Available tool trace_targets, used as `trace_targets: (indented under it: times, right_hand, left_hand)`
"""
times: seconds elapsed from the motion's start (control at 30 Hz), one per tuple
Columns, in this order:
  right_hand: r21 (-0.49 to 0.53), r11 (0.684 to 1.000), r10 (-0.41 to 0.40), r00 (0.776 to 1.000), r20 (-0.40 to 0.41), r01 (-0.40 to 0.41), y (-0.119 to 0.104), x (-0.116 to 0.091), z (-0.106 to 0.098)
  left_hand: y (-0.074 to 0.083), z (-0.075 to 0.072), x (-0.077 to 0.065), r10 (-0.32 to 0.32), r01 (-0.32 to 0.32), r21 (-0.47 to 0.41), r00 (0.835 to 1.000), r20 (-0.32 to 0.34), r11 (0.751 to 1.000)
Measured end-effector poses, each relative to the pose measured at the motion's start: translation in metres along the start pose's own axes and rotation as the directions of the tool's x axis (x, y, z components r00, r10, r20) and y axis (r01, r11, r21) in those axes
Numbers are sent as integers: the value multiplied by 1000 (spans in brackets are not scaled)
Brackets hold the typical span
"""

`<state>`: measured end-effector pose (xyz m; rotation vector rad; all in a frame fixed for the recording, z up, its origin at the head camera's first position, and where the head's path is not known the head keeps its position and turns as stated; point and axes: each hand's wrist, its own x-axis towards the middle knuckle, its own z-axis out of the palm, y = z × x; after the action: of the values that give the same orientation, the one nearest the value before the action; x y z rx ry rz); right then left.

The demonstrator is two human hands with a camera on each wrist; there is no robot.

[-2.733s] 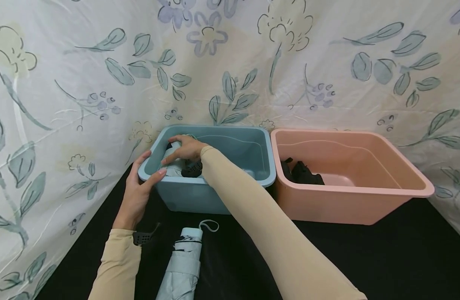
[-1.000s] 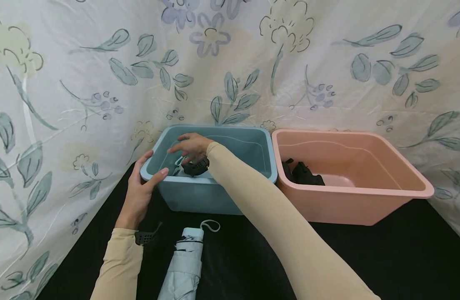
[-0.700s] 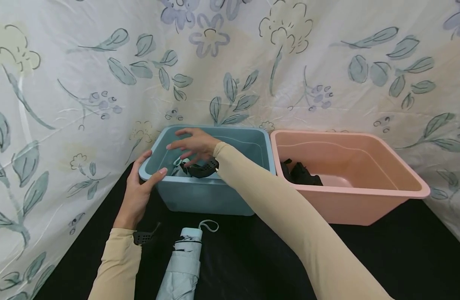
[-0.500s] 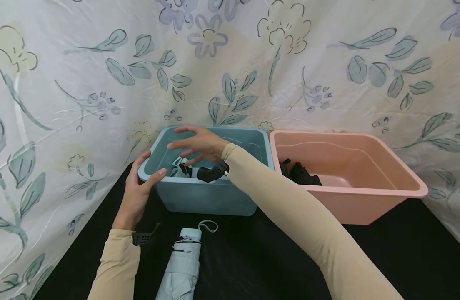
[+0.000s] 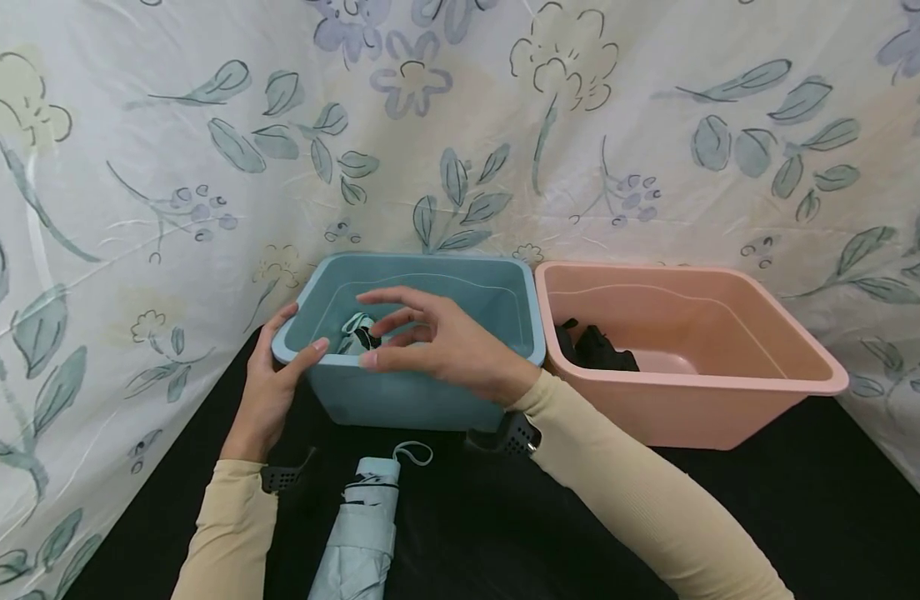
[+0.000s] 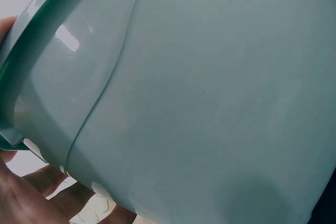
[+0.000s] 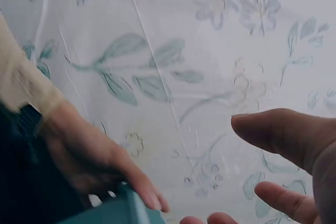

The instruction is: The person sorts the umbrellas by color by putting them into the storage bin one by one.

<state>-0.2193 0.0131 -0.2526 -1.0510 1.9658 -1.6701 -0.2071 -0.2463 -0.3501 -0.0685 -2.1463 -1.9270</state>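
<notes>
Left hand: The left hand (image 5: 272, 387) grips the near left corner of the blue bin (image 5: 407, 400), thumb over the near rim, fingers against the left side. The left wrist view shows more fingers behind the outer wall.
Right hand: The right hand (image 5: 448, 342) hangs at the bin's near rim, palm turned left. Fingers apart and loosely bent, thumb out straight; nothing between them, and the right wrist view agrees.
Blue bin: Stands at the far side of the table (image 5: 520, 525), left of the pink bin (image 5: 700, 417). A pale bundle (image 5: 351, 342) with a cord loop and black trim lies in its left end, partly hidden by the near wall and close to the right fingertips.
Pink bin: Just beside the blue one on the right; I cannot tell whether the rims touch. Black items (image 5: 602, 348) lie in its left end, shapes hard to make out.
Umbrella: The pale blue umbrella (image 5: 358, 533) lies folded on the near side, between the two forearms, handle toward the blue bin, its strap (image 5: 431, 454) looped out to the right.
Arms: Pale yellow sleeves (image 5: 231, 525), a black band (image 5: 282, 477) at each wrist.
Backdrop: Floral cloth (image 5: 460, 108) behind both bins, printed with leaves and blossoms.
</notes>
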Motion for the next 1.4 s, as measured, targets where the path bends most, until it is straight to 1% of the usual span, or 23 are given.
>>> trace_targets:
  times: [0.1,0.2,0.27,0.37,0.47,0.57,0.67,0.8,1.07,1.17,1.3,1.4]
  right_hand:
    - [-33,999,-20,1000,-3,20,8,-19,7]
    - [-51,999,-8,1000,-6,8,22,-35,16]
    - [-55,998,24,1000,-4,-24,32,-42,24]
    - [-63,993,94,995,-19,-95,50,-51,38]
    - [-63,985,159,987,-37,-161,66,-57,53]
    - [-80,974,207,977,-49,-211,80,-63,65]
    - [-103,963,245,968,-47,-249,89,-67,75]
    - [-130,952,276,961,-31,-278,98,-71,85]
    - [-88,947,310,951,3,-309,109,-75,100]
    - [-99,946,313,950,26,-309,120,-76,102]
    - [-75,950,309,950,53,-304,129,-75,103]
    - [1,949,314,947,71,-315,128,-74,104]
  left_hand:
    - [0,1,0,3,-3,1,1000,-2,1000]
    - [0,1,0,7,-7,4,1000,-4,1000]
    - [0,1,0,8,-8,7,1000,-6,1000]
    - [0,1,-1,7,-7,7,1000,-9,1000]
    - [0,1,-1,5,-5,9,1000,-9,1000]
    - [0,1,-1,6,-6,7,1000,-7,1000]
    - [-1,1,-1,8,-8,3,1000,-4,1000]
    - [-1,0,-1,12,-12,0,1000,-3,1000]
    - [-2,1,-2,13,-13,3,1000,-8,1000]
    - [-1,1,-3,11,-11,-2,1000,-11,1000]
    - [-1,0,-3,13,-13,-3,1000,-10,1000]
    - [-2,0,-3,15,-15,0,1000,-8,1000]
